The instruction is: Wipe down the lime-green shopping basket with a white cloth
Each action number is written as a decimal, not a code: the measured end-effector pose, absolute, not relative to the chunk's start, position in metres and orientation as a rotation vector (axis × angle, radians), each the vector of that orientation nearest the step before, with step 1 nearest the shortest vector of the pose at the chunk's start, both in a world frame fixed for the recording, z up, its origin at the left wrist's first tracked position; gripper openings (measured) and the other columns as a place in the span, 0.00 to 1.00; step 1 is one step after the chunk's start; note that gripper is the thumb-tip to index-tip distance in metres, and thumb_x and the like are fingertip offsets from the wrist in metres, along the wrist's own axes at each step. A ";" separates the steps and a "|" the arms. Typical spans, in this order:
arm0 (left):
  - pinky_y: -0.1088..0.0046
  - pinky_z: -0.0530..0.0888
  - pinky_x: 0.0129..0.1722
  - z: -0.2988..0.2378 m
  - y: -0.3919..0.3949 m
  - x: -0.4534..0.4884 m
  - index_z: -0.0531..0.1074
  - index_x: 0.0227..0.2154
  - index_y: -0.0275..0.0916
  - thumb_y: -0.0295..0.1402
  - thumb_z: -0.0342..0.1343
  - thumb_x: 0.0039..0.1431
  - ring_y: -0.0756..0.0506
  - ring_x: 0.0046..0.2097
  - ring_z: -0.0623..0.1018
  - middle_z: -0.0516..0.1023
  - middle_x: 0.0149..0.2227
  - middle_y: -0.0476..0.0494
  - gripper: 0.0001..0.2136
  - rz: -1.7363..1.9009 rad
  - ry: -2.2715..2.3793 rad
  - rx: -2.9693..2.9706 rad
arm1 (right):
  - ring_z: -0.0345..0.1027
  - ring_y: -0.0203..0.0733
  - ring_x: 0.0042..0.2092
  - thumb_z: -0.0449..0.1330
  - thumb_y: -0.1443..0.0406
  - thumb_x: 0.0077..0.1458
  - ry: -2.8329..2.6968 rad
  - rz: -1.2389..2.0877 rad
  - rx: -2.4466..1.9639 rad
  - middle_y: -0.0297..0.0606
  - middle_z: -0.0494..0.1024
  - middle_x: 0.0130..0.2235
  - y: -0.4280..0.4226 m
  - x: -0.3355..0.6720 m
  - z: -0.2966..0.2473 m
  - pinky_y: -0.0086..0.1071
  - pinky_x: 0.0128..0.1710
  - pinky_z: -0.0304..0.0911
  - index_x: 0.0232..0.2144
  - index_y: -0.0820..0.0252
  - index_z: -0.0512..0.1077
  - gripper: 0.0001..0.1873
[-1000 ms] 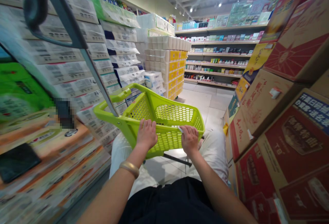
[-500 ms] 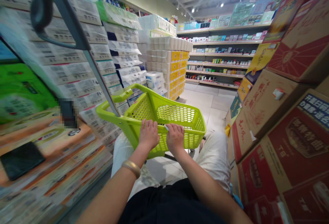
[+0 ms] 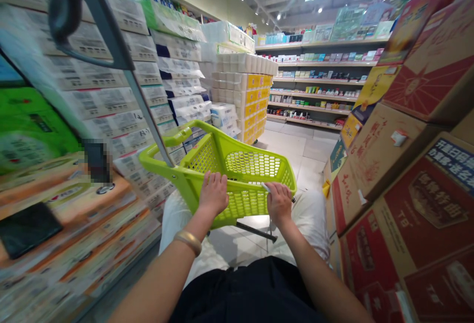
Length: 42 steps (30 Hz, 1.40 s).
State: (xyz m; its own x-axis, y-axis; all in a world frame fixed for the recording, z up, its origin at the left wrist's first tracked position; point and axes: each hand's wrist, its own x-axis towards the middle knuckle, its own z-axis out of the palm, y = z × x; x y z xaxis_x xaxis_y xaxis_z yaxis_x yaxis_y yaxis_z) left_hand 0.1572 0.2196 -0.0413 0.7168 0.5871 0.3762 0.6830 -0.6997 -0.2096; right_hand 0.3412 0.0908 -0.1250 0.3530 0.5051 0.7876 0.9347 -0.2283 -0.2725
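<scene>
A lime-green wheeled shopping basket (image 3: 242, 204) with perforated sides stands right in front of me, between my knees. Its grey pull handle (image 3: 124, 51) is extended up and to the left. My left hand (image 3: 214, 193), with a gold bangle on the wrist, is closed over the near rim, fingers hooked inside. Farther right along the same rim, my right hand (image 3: 279, 204) is closed on a white tissue (image 3: 265, 187); only a small edge of it shows, pressed at the rim. The basket's visible inside holds nothing I can make out.
Stacked cartons (image 3: 392, 214) wall the right side. On the left are stacks of packaged paper goods (image 3: 129, 100) and orange packs (image 3: 74, 224) with a black phone-like device (image 3: 29, 229) on top. Product shelves (image 3: 318, 81) stand at the back beyond a tiled floor.
My right hand has slid right along the near rim with the tissue, away from my left hand. The left hand stays on the rim, and the basket has barely moved.
</scene>
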 end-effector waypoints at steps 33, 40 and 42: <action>0.57 0.50 0.63 -0.047 0.224 0.158 0.68 0.45 0.37 0.31 0.53 0.50 0.36 0.52 0.66 0.71 0.46 0.35 0.17 -0.462 -0.997 -2.620 | 0.62 0.44 0.51 0.48 0.72 0.58 -1.143 -0.758 -1.879 0.40 0.75 0.45 0.068 0.363 -0.137 0.41 0.59 0.49 0.46 0.56 0.72 0.18; 0.57 0.50 0.63 -0.045 0.220 0.161 0.68 0.43 0.34 0.33 0.54 0.49 0.36 0.51 0.67 0.71 0.44 0.34 0.17 -0.451 -1.035 -2.573 | 0.62 0.45 0.49 0.50 0.73 0.57 -1.095 -0.678 -1.868 0.40 0.75 0.43 0.113 0.315 -0.123 0.44 0.60 0.45 0.43 0.57 0.72 0.16; 0.57 0.51 0.63 -0.044 0.219 0.162 0.68 0.43 0.34 0.34 0.54 0.50 0.35 0.51 0.67 0.71 0.44 0.34 0.16 -0.446 -1.033 -2.563 | 0.62 0.44 0.49 0.51 0.74 0.56 -1.200 -0.616 -1.830 0.40 0.75 0.44 0.132 0.296 -0.116 0.43 0.59 0.45 0.44 0.56 0.72 0.17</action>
State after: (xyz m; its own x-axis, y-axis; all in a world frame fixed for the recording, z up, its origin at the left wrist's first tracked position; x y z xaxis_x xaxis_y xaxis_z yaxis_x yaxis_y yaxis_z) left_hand 0.1618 0.2193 -0.0444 0.6861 0.6028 0.4074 0.7099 -0.6772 -0.1935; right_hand 0.2960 0.1315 -0.1155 0.4207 0.4925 0.7619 0.9062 -0.1880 -0.3788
